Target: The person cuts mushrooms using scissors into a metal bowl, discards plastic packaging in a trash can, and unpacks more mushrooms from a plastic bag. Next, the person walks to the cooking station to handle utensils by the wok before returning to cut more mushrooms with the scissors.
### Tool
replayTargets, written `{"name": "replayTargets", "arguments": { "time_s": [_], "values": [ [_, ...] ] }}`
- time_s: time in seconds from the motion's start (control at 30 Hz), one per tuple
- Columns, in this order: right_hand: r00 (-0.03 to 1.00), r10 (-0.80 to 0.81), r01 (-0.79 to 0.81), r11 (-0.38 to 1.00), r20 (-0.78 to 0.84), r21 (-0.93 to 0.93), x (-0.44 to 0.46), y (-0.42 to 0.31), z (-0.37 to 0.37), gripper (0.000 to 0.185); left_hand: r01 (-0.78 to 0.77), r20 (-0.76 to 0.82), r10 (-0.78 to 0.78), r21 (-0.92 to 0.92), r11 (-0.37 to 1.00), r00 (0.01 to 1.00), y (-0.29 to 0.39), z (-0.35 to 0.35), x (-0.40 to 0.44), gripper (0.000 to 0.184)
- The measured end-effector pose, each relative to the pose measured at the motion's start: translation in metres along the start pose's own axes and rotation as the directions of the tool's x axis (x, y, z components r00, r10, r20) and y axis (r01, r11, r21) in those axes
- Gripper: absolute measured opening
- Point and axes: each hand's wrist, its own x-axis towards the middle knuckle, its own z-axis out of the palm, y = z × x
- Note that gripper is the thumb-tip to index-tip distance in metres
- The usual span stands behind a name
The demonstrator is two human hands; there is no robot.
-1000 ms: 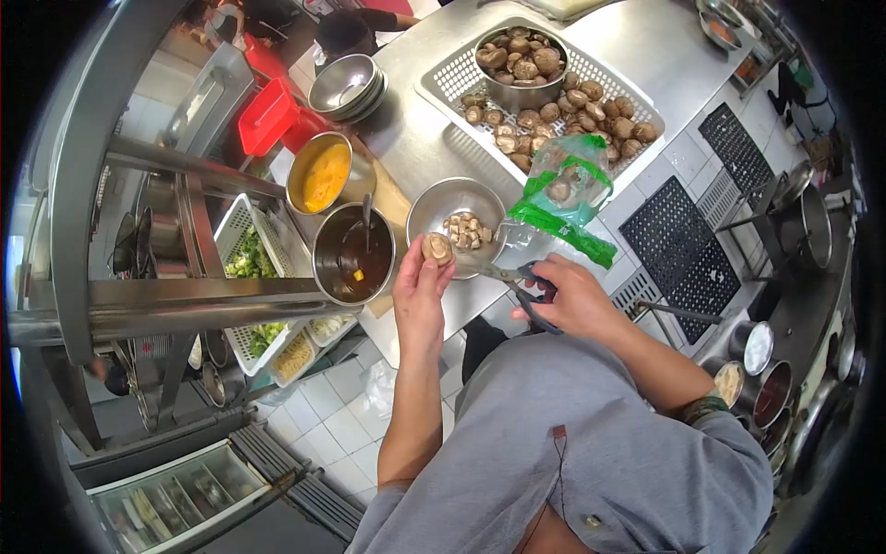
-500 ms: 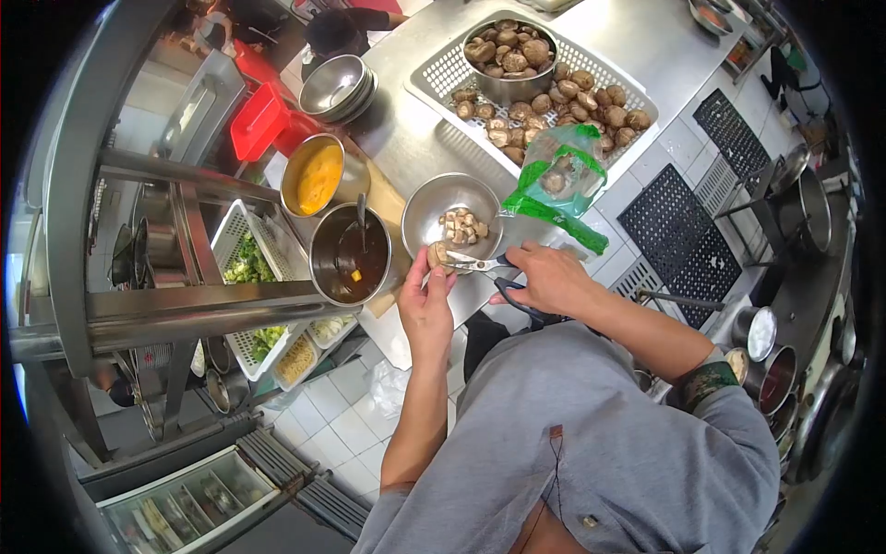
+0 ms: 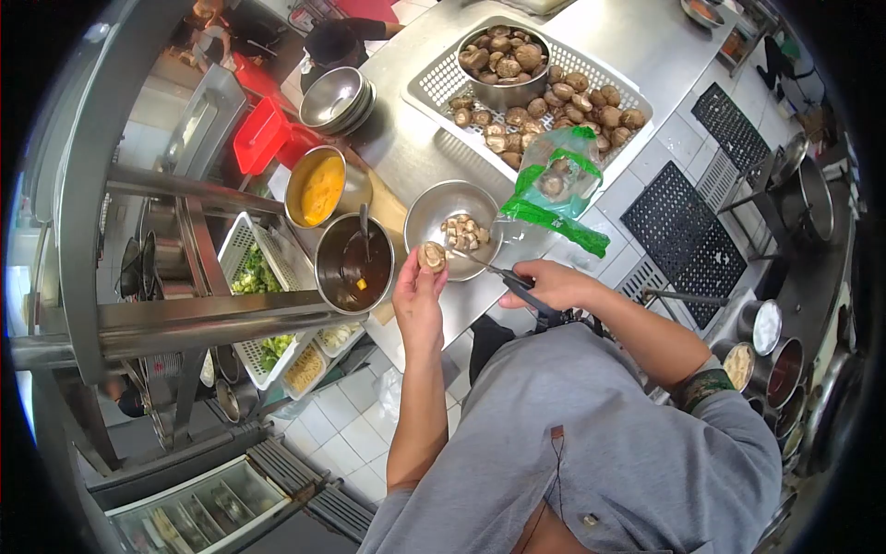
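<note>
Between the fingertips of my left hand is a brown mushroom, its pale underside partly showing. My right hand grips dark-handled scissors, whose blades point left toward the mushroom at the near rim of a steel bowl. Cut mushroom pieces lie in that bowl. Just beyond my right hand, a clear plastic bag with green bands drapes over the edge of a white perforated basket. Whole mushrooms fill much of the basket, and a steel pot of mushrooms stands in it.
Left of the bowl stand a pot of dark sauce with a spoon and a pot of orange-yellow liquid. Stacked steel bowls and a red container sit farther back. A metal shelf rail crosses the left. Another person is at the back.
The scissors' blades have closed together and drawn back slightly from the mushroom. My left hand has turned the mushroom so more of its underside shows.
</note>
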Motion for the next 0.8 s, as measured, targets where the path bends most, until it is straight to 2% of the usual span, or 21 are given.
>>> {"name": "replayTargets", "arguments": {
  "time_s": [0.03, 0.07, 0.17, 0.3, 0.4, 0.5, 0.53, 0.57, 0.6, 0.67, 0.7, 0.73, 0.8],
  "values": [
    [0.997, -0.078, 0.073, 0.988, -0.026, -0.138, -0.002, -0.003, 0.0, 0.061, -0.006, 0.005, 0.006, 0.007, 1.0, 1.0, 0.003, 0.002, 0.0, 0.044],
    [0.997, -0.038, 0.021, 0.97, -0.065, -0.24, -0.005, -0.009, -0.001, 0.064, -0.012, 0.01, 0.012, 0.012, 1.0, 1.0, 0.006, 0.004, -0.001, 0.044],
    [0.946, -0.219, 0.099, 0.897, -0.238, -0.431, -0.009, -0.014, 0.007, 0.075, -0.045, 0.017, 0.045, 0.043, 0.998, 0.999, 0.005, 0.011, -0.004, 0.045],
    [0.91, -0.269, 0.052, 0.829, -0.315, -0.557, -0.01, -0.024, 0.01, 0.067, -0.074, 0.005, 0.074, 0.111, 0.991, 0.997, 0.004, 0.018, -0.011, 0.045],
    [0.868, -0.356, 0.107, 0.815, -0.346, -0.569, -0.005, -0.019, 0.013, 0.061, -0.084, 0.012, 0.083, 0.098, 0.992, 0.996, -0.001, 0.015, -0.01, 0.045],
    [0.936, -0.24, 0.097, 0.879, -0.258, -0.466, 0.012, -0.006, 0.018, 0.058, -0.07, 0.009, 0.069, 0.115, 0.991, 0.998, 0.003, 0.015, -0.009, 0.044],
    [0.978, -0.136, 0.102, 0.973, -0.161, -0.205, 0.016, -0.002, 0.019, 0.055, -0.064, 0.008, 0.064, 0.102, 0.993, 0.998, 0.001, 0.014, -0.006, 0.044],
    [0.998, -0.06, 0.062, 0.996, -0.033, 0.07, 0.019, 0.003, 0.02, 0.053, -0.058, 0.005, 0.058, 0.09, 0.994, 0.998, -0.003, 0.012, -0.003, 0.044],
    [0.994, -0.02, -0.018, 0.943, 0.111, 0.331, 0.02, 0.004, 0.018, 0.051, -0.054, 0.004, 0.053, 0.079, 0.995, 0.999, -0.005, 0.009, 0.0, 0.044],
    [0.987, 0.038, -0.109, 0.878, 0.159, 0.466, 0.018, 0.006, 0.007, 0.051, -0.035, -0.021, 0.036, 0.051, 0.998, 0.999, -0.006, 0.003, 0.004, 0.044],
    [0.981, 0.066, -0.155, 0.835, 0.183, 0.528, 0.016, 0.006, 0.002, 0.051, -0.024, -0.031, 0.025, 0.036, 0.999, 0.999, -0.005, 0.002, 0.005, 0.044],
    [0.99, 0.075, -0.113, 0.934, 0.122, 0.34, 0.014, 0.007, 0.0, 0.069, -0.024, -0.013, 0.024, 0.015, 1.0, 1.0, -0.004, 0.001, 0.005, 0.044],
    [0.992, 0.023, -0.049, 0.977, 0.128, 0.206, 0.008, 0.002, -0.002, 0.071, -0.024, 0.021, 0.025, -0.022, 0.999, 0.999, 0.001, 0.001, 0.004, 0.045]
  ]
}}
